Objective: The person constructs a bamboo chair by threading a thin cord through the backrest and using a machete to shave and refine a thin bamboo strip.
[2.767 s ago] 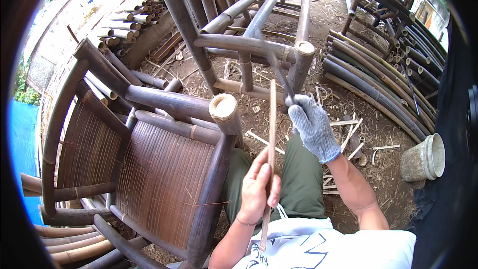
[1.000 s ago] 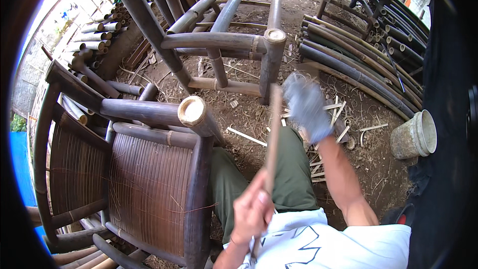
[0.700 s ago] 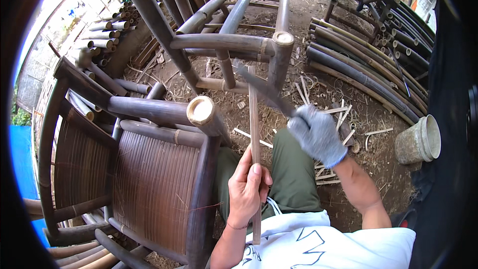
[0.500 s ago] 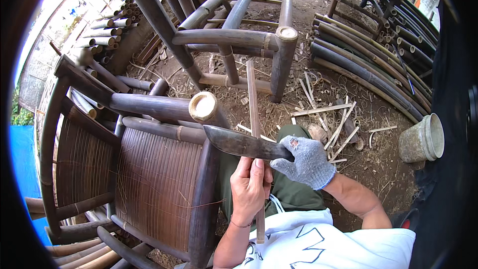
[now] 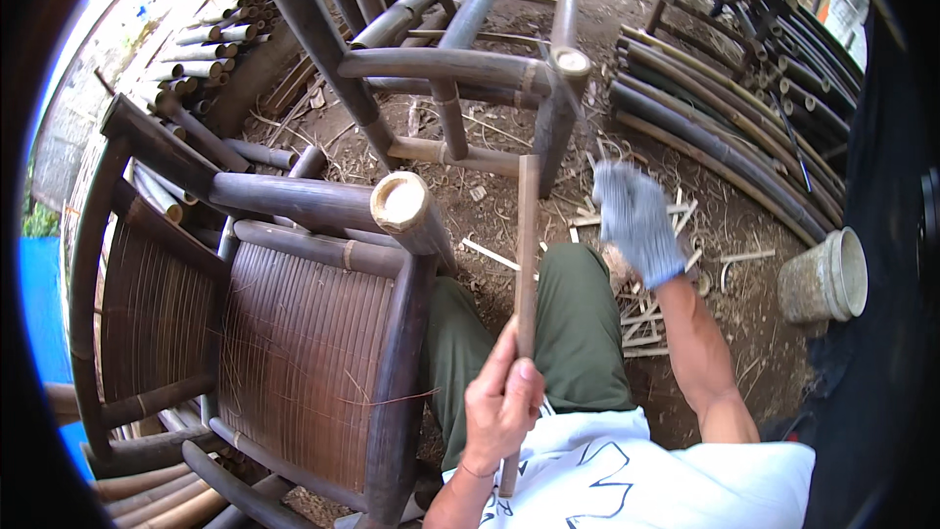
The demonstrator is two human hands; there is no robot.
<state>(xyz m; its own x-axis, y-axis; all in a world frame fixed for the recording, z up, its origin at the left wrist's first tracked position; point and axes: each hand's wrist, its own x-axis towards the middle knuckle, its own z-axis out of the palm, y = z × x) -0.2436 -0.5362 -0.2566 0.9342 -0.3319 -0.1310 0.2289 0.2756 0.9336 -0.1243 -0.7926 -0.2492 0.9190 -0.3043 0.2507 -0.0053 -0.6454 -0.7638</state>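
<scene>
My left hand (image 5: 504, 397), bare, grips a bamboo strip (image 5: 527, 255) that stands nearly upright in front of my lap, its lower end by my shirt. My right hand (image 5: 638, 220), in a grey knitted glove with a blue cuff, is raised beyond my right knee, apart from the strip. Its fingers are closed on a machete, whose thin blade (image 5: 576, 110) is smeared and seen nearly edge-on, pointing away from me. The glove hides the handle.
To my left stands a dark bamboo chair (image 5: 304, 353). Ahead is a bamboo frame (image 5: 450, 67). Cut strips (image 5: 641, 323) and shavings litter the earth floor. At right are stacked bamboo poles (image 5: 715, 137) and a dirty white bucket (image 5: 827, 274).
My right hand has swung the machete forward and up, away from the strip. My left hand has drawn lower and closer to me with the strip.
</scene>
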